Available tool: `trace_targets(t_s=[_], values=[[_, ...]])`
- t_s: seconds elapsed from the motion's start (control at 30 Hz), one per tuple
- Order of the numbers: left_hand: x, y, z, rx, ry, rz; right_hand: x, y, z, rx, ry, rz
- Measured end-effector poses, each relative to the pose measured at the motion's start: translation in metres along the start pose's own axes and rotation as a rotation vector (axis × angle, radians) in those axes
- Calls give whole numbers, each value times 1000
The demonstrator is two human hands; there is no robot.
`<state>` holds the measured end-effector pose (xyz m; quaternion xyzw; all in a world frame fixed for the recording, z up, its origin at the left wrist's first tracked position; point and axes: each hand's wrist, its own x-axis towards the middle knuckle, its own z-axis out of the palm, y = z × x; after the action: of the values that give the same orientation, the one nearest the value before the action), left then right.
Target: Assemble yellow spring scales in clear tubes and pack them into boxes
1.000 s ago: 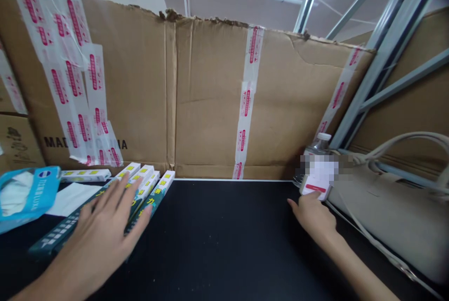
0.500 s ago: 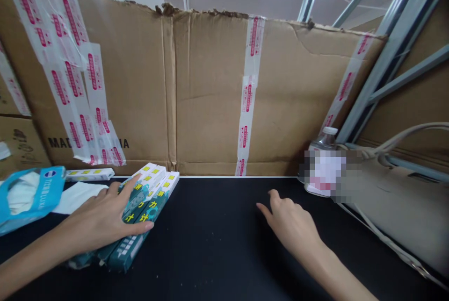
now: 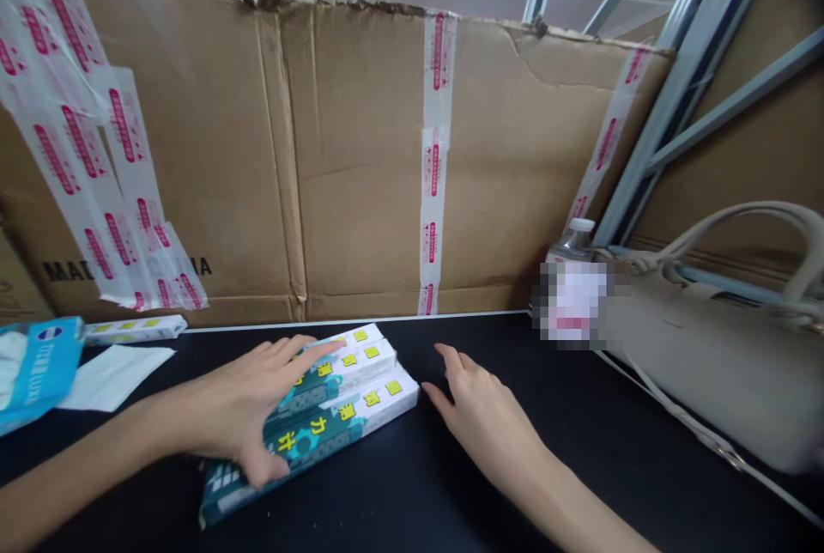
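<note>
Several long teal-and-white boxes with yellow marks lie bunched together on the black table. My left hand lies flat over them, fingers spread across the tops and thumb against the near side. My right hand hovers just right of the boxes' white ends, fingers apart and holding nothing. One more box of the same kind lies alone at the back left against the cardboard.
A tall taped cardboard wall closes off the back. A blue tissue pack and a white sheet lie at the left. A bottle, a blurred white item and a beige bag stand at the right beside a metal frame.
My left hand has slid the bunch of boxes rightward toward the table's middle and turned them. My right hand left the white item at the right and came over beside the boxes.
</note>
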<state>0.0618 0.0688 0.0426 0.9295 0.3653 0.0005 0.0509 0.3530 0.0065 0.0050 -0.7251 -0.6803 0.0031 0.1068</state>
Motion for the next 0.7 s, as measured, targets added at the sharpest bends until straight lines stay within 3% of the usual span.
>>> trace_targets(t_s=[0.13,0.33,0.53,0.7], values=[[35,-6,-10,0,-43,127,3,3,10,105,22,-50],[68,-31,-14,108,7,146,15,22,27,338,86,-122],[72,-46,-10,165,61,120,20,26,35,592,79,-169],[67,-53,5,217,188,135,27,26,39,697,103,-154]])
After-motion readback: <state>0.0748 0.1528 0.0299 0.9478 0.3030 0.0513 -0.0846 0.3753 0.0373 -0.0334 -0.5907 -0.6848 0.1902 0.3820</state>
